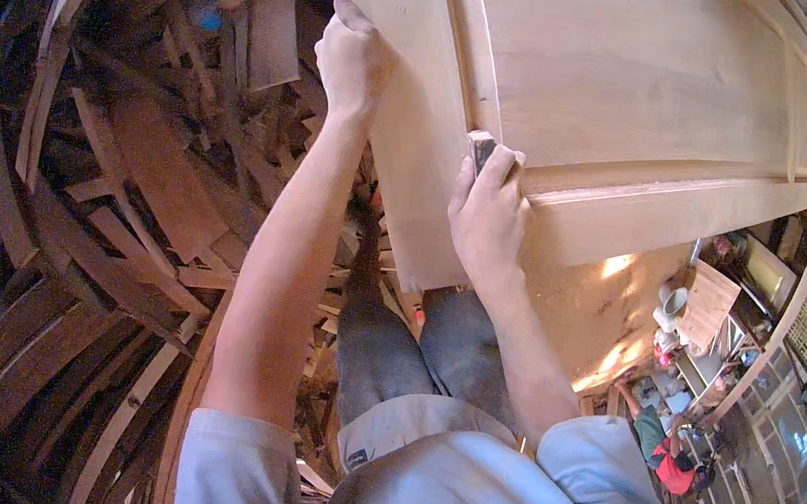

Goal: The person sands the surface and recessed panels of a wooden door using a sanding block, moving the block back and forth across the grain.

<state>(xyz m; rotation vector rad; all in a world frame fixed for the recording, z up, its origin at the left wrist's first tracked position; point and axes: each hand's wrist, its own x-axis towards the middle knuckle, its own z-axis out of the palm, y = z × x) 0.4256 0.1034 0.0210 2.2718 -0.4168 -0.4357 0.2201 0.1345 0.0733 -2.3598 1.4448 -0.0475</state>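
A large pale wooden door (647, 70) with a framed, recessed panel fills the upper part of the view in front of me. My left hand (352, 59) is closed at the outer edge of its left rail, with the fingers partly hidden. In my right hand (492, 213) is a small block (481, 149), pale on top and dark on its side. The fingers are wrapped round it, near the inner corner where the rails meet beside the recessed panel.
Stacked boards and offcuts (153, 161) crowd the left side. On the right, past a sunlit patch of floor (590, 295), are a pale bucket (671, 301), a wooden board (710, 300) and window-like frames (739, 475). A person in red and green (669, 466) is at the lower right.
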